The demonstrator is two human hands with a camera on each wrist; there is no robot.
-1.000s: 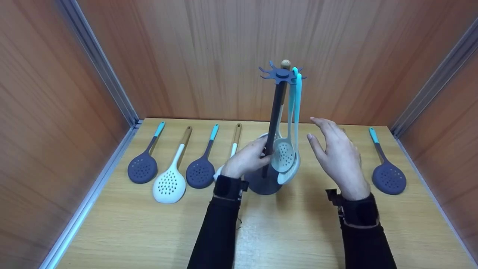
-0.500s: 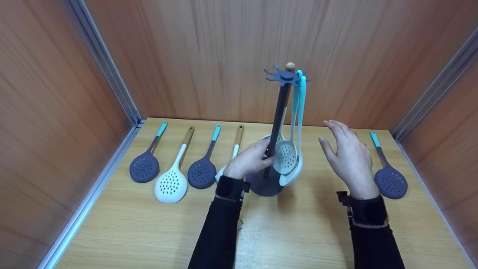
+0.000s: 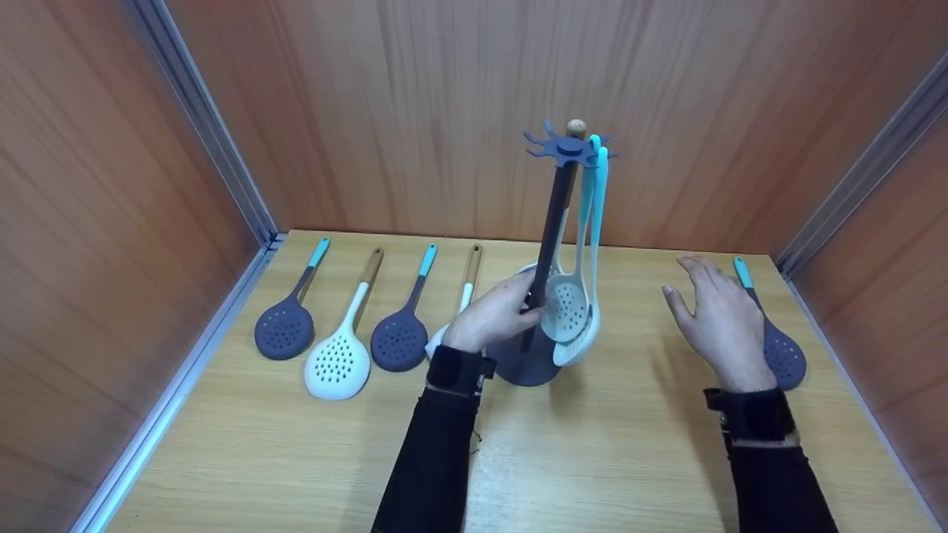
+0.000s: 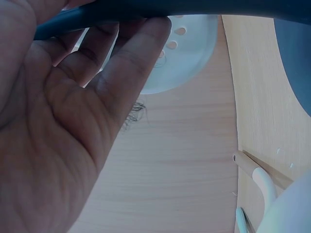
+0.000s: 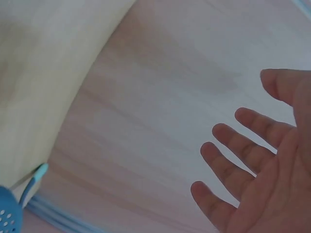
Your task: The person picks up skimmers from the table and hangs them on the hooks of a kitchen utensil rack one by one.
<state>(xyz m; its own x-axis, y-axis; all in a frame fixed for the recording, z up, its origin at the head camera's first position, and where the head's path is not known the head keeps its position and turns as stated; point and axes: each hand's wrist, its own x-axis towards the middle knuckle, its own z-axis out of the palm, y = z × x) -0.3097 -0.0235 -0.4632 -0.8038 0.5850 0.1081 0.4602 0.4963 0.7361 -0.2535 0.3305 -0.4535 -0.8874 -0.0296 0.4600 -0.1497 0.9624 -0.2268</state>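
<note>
My left hand point(image 3: 489, 320) grips the dark pole of a utensil stand point(image 3: 557, 215); in the left wrist view, its fingers point(image 4: 133, 63) lie against the pole. Several utensils hang from the stand's hooked top, among them a pale slotted spoon point(image 3: 566, 309) with a turquoise handle. A white perforated head point(image 4: 194, 53) shows behind the pole in the left wrist view. To the right, my right hand point(image 3: 724, 333) hovers with spread fingers, holding nothing. It partly covers a dark skimmer point(image 3: 786, 357) with a turquoise handle.
On the wooden table point(image 3: 311, 459), left of the stand, lie a dark skimmer point(image 3: 284, 329), a white skimmer point(image 3: 338, 366), another dark skimmer point(image 3: 400, 340) and a wooden-handled white utensil point(image 3: 471, 277) partly behind my left hand. Wood-grain panels point(image 3: 415, 111) enclose the back and sides.
My right hand has moved right, away from the stand, and now overlaps the dark skimmer in the head view. My left hand keeps its grip on the pole. The head view has shifted slightly.
</note>
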